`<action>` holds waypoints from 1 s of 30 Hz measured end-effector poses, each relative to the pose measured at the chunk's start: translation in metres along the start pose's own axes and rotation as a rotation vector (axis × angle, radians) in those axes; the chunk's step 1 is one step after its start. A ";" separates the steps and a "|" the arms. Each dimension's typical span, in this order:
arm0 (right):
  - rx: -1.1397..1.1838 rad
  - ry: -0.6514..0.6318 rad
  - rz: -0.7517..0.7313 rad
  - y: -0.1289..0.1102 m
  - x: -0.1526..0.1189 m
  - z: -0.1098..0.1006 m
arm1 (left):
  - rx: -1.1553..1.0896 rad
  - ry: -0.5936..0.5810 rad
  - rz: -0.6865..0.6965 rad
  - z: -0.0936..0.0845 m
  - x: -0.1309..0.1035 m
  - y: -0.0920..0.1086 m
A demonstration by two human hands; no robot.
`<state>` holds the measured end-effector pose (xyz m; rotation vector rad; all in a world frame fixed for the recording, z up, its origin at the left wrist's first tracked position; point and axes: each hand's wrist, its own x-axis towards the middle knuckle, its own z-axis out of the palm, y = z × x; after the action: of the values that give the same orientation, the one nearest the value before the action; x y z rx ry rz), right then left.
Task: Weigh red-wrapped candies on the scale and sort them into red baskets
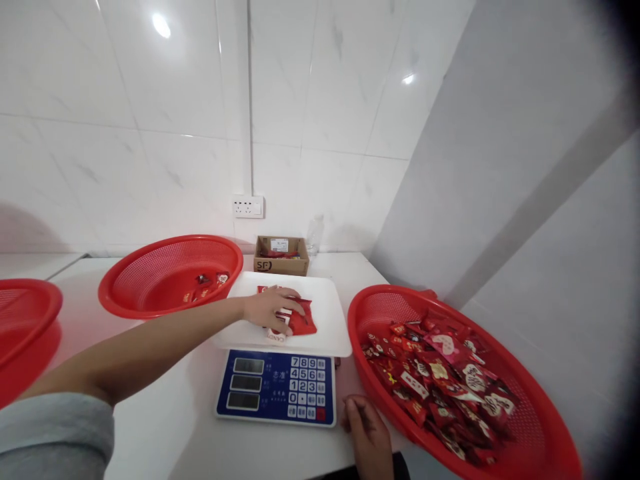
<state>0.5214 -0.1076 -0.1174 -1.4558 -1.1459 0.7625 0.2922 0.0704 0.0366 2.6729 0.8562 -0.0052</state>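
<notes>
My left hand (273, 309) reaches across onto the white weighing pan (331, 327) of a scale. Its fingers bend over a red candy bag (303, 321) with white printing, where part of the word "CANDY" shows; the palm hides the rest. Below the pan sits the scale's blue panel (275, 387), with a keypad and three dark displays. My right hand (367, 433) rests low by the panel's right edge, fingers curled in and nothing visible in them. Beside it stands a red plastic basket (365, 303) holding many small red wrapped candies (440, 380).
Behind the scale on the left, another red basket (125, 287) has a few candies (205, 288) in it. A third red basket (30, 287) is cut off at the left edge. A small cardboard box (281, 266) and a clear plastic bottle (315, 235) stand against the tiled wall.
</notes>
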 end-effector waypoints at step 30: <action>0.024 0.046 0.050 -0.011 -0.002 0.003 | 0.204 0.404 -0.499 0.001 -0.057 -0.052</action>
<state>0.5152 -0.1092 -0.1076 -1.4793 -1.0655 0.7713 0.2165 0.0775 0.0249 2.6011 1.7135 0.3555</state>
